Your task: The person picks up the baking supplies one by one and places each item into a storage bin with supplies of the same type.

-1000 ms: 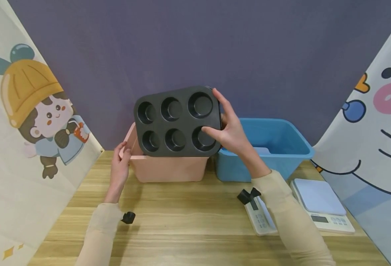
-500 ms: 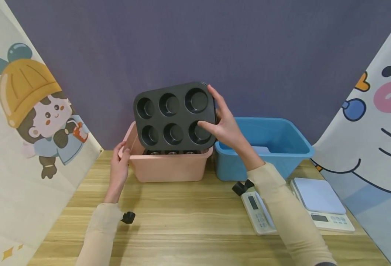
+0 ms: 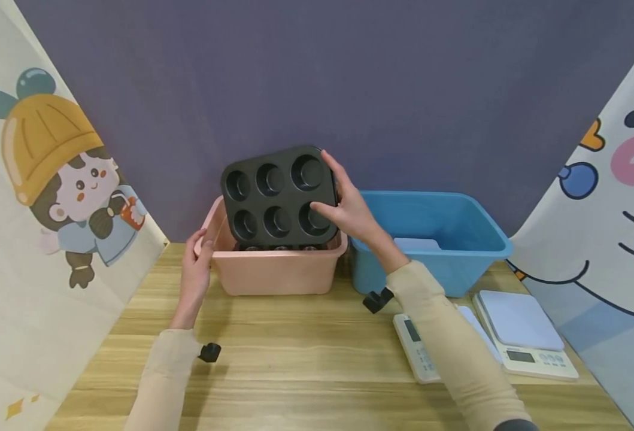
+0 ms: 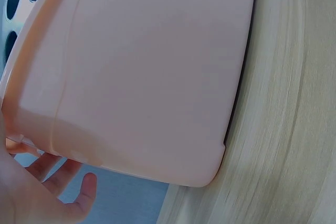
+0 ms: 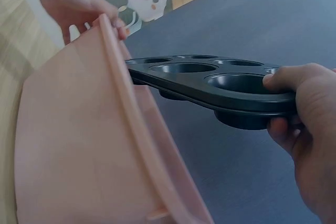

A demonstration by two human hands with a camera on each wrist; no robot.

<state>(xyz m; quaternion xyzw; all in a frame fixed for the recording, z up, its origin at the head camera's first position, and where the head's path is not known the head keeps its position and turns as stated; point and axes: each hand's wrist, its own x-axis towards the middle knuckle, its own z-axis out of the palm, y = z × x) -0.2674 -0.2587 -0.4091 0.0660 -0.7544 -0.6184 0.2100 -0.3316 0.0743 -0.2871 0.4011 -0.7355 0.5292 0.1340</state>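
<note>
In the head view, the right hand [image 3: 354, 209] pinches the 3 o'clock end of a dark muffin tin [image 3: 292, 197], tilted at the mouth of the pink bin [image 3: 276, 274]. A dark cupped piece [image 3: 295, 246] shows inside, at 6 o'clock from the tin. The left hand [image 3: 194, 275] grips the rim at 8 o'clock; the blue bin [image 3: 446, 266] stands at 4 o'clock on the worktop [image 3: 273, 365].

In the left wrist view, the left fingers hook the rim's corner, towards 8 o'clock.

In the right wrist view, the right thumb sits in a cup, fingers beneath; the tin's far end meets my sightline behind the rim, contact unclear.

I'd judge the pickup and steadying done; setting down and letting go remain. Inbound or outbound, I can't tell.
</note>
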